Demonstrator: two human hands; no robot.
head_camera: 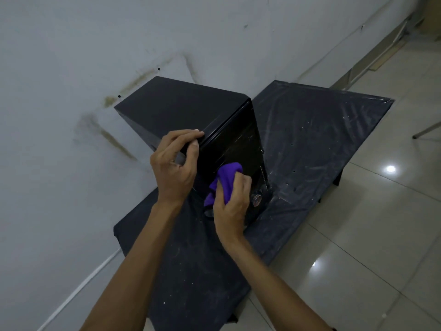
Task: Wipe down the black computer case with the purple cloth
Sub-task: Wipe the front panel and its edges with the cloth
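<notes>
Black sheeting, creased and flecked with white dust, covers the desk (322, 139) that we look down on from above. The desk runs along a grey-white wall (95, 44) marked with brownish stains. The case (181, 108) rests on the desk against its wall-side edge, about midway along. It is a black box with a matt upper panel, and its glossy end face is turned toward us. Our left hand (176, 168) grips the near upper corner of the case. The fingers are curled over the top edge and the thumb lies on the glossy face. Our right hand (230, 204) is closed around the cloth (226, 180), a bunched purple wad. The hand presses the cloth against the lower middle of the glossy face. Part of the cloth pokes out above the knuckles and part hangs out to the left of the hand. Two round studs (256, 199) sit low on that face, one on each side of the right hand. We cannot tell whether the right hand touches them. Both forearms reach in from the bottom of the view and cross the near edge of the desk. Pale glossy floor tiles (381, 235) lie to the right of the desk and catch spots of ceiling light. A thin metal leg (427, 130) shows at the right border.
</notes>
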